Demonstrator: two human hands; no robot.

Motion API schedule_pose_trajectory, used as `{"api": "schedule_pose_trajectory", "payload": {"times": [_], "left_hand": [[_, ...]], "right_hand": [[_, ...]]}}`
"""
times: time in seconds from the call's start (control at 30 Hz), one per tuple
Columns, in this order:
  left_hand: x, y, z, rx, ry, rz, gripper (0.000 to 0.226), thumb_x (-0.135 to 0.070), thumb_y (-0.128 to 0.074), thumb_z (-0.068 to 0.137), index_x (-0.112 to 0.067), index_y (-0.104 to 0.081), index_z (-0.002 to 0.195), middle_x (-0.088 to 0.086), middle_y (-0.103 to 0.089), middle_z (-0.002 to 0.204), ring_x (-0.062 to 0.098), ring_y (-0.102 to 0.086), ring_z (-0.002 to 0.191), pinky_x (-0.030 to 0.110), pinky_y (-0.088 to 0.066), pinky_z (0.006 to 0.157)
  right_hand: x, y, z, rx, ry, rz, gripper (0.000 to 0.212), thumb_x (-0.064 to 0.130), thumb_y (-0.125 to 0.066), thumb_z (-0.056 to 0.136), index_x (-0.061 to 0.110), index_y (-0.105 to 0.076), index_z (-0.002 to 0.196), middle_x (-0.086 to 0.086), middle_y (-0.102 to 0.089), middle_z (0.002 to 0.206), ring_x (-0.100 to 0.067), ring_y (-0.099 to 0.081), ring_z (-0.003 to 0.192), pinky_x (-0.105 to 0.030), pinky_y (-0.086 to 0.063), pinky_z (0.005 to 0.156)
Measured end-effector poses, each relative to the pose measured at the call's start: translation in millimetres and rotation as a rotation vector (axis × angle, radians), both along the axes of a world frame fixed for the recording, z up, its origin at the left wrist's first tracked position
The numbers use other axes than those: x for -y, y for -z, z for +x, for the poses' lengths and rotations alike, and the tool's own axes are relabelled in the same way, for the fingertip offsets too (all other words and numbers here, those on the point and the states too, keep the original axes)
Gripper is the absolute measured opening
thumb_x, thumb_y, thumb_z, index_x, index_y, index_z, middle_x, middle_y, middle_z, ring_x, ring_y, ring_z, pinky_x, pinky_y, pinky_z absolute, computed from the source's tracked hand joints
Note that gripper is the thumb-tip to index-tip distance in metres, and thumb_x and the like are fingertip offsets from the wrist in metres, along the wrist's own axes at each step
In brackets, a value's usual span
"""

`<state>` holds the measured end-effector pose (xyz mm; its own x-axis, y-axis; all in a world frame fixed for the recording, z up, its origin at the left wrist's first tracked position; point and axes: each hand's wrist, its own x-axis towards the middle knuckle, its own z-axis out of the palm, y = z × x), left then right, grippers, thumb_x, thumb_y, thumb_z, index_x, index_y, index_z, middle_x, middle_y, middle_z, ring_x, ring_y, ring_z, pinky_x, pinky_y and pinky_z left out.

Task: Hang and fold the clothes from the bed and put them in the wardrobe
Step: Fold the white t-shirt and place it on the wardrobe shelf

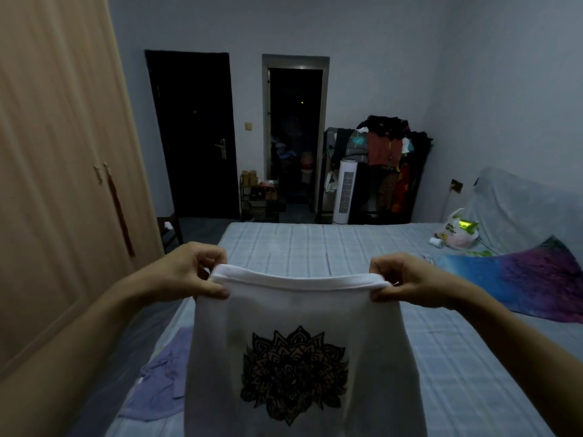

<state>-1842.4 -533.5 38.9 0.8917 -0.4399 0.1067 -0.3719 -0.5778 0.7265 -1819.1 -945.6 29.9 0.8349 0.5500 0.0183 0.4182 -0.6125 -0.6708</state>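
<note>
I hold a white shirt [296, 313] with a dark flower print up in front of me, above the bed [331, 247]. My left hand [192, 272] pinches its top left corner and my right hand [407, 282] pinches its top right corner. The cloth hangs straight down and its lower part runs out of the frame. A purple garment [161, 383] lies crumpled on the bed's near left edge. The wooden wardrobe [60, 171] stands shut along the left wall.
A colourful blue-purple cloth [520, 279] and a plastic bag [457, 231] lie on the right side of the bed. Beyond the foot of the bed are a dark door [192, 137], an open doorway [295, 137], a white tower fan [345, 192] and a loaded clothes rack [388, 165].
</note>
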Motion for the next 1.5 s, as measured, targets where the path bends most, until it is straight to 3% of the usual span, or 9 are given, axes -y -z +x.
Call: {"api": "schedule_pose_trajectory", "payload": {"times": [0.2,0.4,0.47,0.6,0.77,0.93,1.07,1.2,1.5], "left_hand": [[4.8,1.0,-1.5,0.195,-0.123,-0.085,0.018,-0.009,-0.081,0.077,-0.015,-0.064,0.073,0.009,-0.066,0.073,0.014,-0.064,0.065,0.025,-0.052,0.058],[5.8,-5.5,-5.5,0.197,-0.143,-0.193,0.037,0.001,-0.079,0.075,-0.018,-0.065,0.104,0.007,-0.071,0.087,0.02,-0.071,0.081,0.03,-0.059,0.073],[3.3,-5.9,-4.3,0.205,-0.158,-0.164,0.03,-0.001,-0.08,0.075,-0.013,-0.071,0.101,0.007,-0.073,0.086,0.022,-0.072,0.082,0.033,-0.06,0.074],[1.9,-0.3,-4.3,0.198,-0.166,-0.071,0.01,-0.008,-0.077,0.08,-0.015,-0.072,0.086,0.003,-0.074,0.085,0.016,-0.071,0.082,0.037,-0.059,0.076],[4.7,12.0,-5.1,0.176,-0.184,-0.156,0.02,-0.007,-0.07,0.087,-0.027,-0.066,0.083,0.007,-0.071,0.086,0.018,-0.069,0.083,0.03,-0.054,0.072],[-0.9,1.9,-13.2,0.069,0.013,-0.363,0.016,-0.004,-0.067,0.086,-0.019,-0.066,0.083,0.009,-0.069,0.086,0.019,-0.067,0.085,0.025,-0.053,0.073],[-7.5,-15.1,-13.2,-0.039,0.286,-0.603,0.017,-0.021,-0.075,0.085,-0.009,-0.063,0.086,0.014,-0.058,0.081,0.02,-0.056,0.075,0.027,-0.048,0.065],[38.6,-46.4,13.6,-0.245,0.762,-0.91,0.01,-0.005,-0.06,0.094,-0.003,-0.053,0.101,0.015,-0.061,0.091,0.021,-0.062,0.078,0.028,-0.052,0.069],[80.1,-80.1,50.1,0.192,0.258,-0.759,0.032,-0.039,-0.08,0.078,-0.011,-0.067,0.089,0.015,-0.056,0.102,0.031,-0.059,0.093,0.045,-0.049,0.081]], "right_hand": [[-6.0,-2.5,-2.5,0.064,0.085,0.203,0.031,0.03,-0.078,0.077,0.007,-0.059,0.082,-0.01,-0.063,0.076,-0.025,-0.058,0.069,-0.031,-0.049,0.063],[-16.7,-9.8,-9.7,0.189,0.185,0.368,0.018,0.003,-0.076,0.08,0.009,-0.063,0.092,0.002,-0.063,0.071,-0.009,-0.061,0.068,-0.024,-0.052,0.065],[-18.4,-11.6,-9.7,0.195,0.247,0.337,0.024,0.007,-0.078,0.079,0.016,-0.068,0.1,0.004,-0.067,0.074,-0.008,-0.065,0.07,-0.025,-0.055,0.068],[-23.3,-8.2,-8.8,0.168,0.341,0.153,0.007,0.012,-0.075,0.082,0.017,-0.072,0.087,0.0,-0.073,0.085,-0.011,-0.069,0.083,-0.029,-0.058,0.077],[-32.8,-1.3,-12.8,0.356,0.402,0.034,0.01,0.019,-0.064,0.092,0.016,-0.063,0.084,-0.003,-0.065,0.082,-0.018,-0.062,0.079,-0.032,-0.052,0.067],[-24.5,-6.9,-11.8,0.362,0.132,0.268,0.003,0.011,-0.063,0.092,0.012,-0.063,0.089,-0.008,-0.065,0.08,-0.019,-0.063,0.076,-0.042,-0.055,0.07],[-23.6,-32.6,-17.2,0.089,-0.174,0.648,0.009,0.004,-0.06,0.086,0.01,-0.066,0.091,-0.001,-0.064,0.083,-0.011,-0.061,0.078,-0.023,-0.053,0.07],[-79.6,-70.4,4.3,-0.237,-0.453,0.968,0.023,0.015,-0.074,0.084,0.006,-0.062,0.101,-0.012,-0.061,0.094,-0.019,-0.061,0.083,-0.027,-0.055,0.073],[-136.6,-88.6,31.8,0.033,-0.404,0.944,0.014,0.001,-0.05,0.095,-0.002,-0.056,0.107,-0.02,-0.056,0.117,-0.03,-0.059,0.102,-0.039,-0.052,0.089]]}}
